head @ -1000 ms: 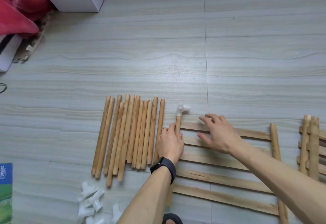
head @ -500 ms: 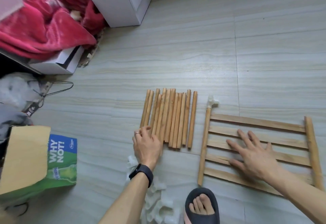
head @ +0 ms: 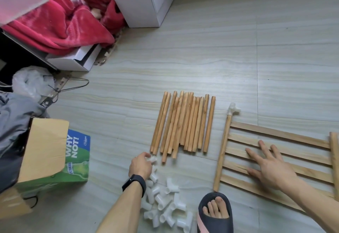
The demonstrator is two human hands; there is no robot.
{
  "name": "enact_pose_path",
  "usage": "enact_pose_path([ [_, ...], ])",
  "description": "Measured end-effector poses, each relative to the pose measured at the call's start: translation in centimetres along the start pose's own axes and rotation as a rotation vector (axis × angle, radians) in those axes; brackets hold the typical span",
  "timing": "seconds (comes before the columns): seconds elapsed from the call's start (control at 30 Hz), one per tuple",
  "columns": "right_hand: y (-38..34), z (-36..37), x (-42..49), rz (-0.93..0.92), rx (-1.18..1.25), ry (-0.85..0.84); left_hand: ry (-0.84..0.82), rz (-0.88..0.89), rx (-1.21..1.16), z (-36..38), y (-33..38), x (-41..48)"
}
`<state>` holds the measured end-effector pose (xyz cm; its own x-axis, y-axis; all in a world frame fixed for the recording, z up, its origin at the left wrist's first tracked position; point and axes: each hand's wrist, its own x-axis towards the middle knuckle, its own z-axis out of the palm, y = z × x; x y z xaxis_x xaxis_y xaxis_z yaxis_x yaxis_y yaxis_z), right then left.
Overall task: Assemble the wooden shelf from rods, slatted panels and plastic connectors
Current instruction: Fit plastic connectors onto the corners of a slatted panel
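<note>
Off the rods' [head: 183, 122] near ends, the left hand [head: 140, 166] pinches a connector [head: 153, 159]; the right hand [head: 271, 168] lies flat, fingers [head: 254, 156] straight, on the slatted panel [head: 284, 134].

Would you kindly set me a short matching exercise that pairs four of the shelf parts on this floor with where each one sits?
Things:
1. loose rods
2. heap of connectors
3. slatted panel
4. fitted connector

Places:
A. under the flat right hand
B. capping the far end of the panel's left rod
C. side by side on the floor, between the box and the panel
D. beside the foot, with the left hand pinching a connector at its far edge

Pairs: 1-C, 2-D, 3-A, 4-B
</note>
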<state>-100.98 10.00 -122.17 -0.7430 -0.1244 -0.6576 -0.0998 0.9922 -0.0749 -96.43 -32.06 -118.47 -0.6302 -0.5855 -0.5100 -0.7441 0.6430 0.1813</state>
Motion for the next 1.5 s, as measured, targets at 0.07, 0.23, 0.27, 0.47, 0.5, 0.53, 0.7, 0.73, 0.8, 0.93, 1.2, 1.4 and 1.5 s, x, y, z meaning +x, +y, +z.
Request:
enact_pose_path([
  [0.07, 0.0, -0.3, -0.1, -0.003, 0.001, -0.009, 0.073, 0.039, -0.128, -1.2, 1.2, -0.2],
  [0.23, -0.7, -4.8, -0.3, -0.046, -0.003, -0.142, 0.055, 0.371, -0.534, -3.0, 9.6, -3.5],
  [0.27, -0.9, -6.4, -0.5, -0.064, 0.082, -0.153, 0.009, 0.444, -0.566, -2.8, 11.8, -4.5],
  [0.47, -0.6, -12.7, -3.8, -0.108, 1.367, -0.120, -0.217, 0.775, -0.565, 2.1, 22.6, -11.0],
  [0.5, 0.0, -12.6, -4.2, -0.118, 1.472, -0.096, -0.237, 0.798, -0.555, 3.1, 23.5, -11.9],
  [0.53, 0.6, -12.2, -4.5, -0.115, 1.546, -0.064, -0.247, 0.815, -0.546, 4.1, 24.2, -12.6],
  [0.7, 3.5, -7.4, -4.9, -0.018, 1.666, 0.111, -0.284, 0.937, -0.375, 8.7, 25.2, -14.1],
  [0.73, 4.1, -6.7, -4.8, -0.009, 1.681, 0.122, -0.295, 0.945, -0.350, 9.3, 25.3, -14.4],
  [0.8, 5.4, -5.7, -4.5, 0.030, 1.697, 0.159, -0.311, 0.927, -0.331, 10.4, 25.7, -14.7],
  [0.93, 8.1, -5.0, -3.9, 0.111, 1.708, 0.212, -0.319, 0.888, -0.206, 12.0, 26.5, -14.3],
  [1.2, 15.2, -5.1, -2.9, 0.227, 1.404, 0.401, -0.234, 0.840, 0.651, 13.5, 26.1, -11.0],
  [1.4, 18.1, -5.3, -0.7, 0.340, 1.215, 0.478, -0.249, 0.868, 0.772, 13.6, 25.6, -10.1],
  [1.5, 18.9, -6.3, 0.2, 0.372, 1.121, 0.544, -0.236, 0.871, 0.800, 13.4, 26.1, -9.9],
])
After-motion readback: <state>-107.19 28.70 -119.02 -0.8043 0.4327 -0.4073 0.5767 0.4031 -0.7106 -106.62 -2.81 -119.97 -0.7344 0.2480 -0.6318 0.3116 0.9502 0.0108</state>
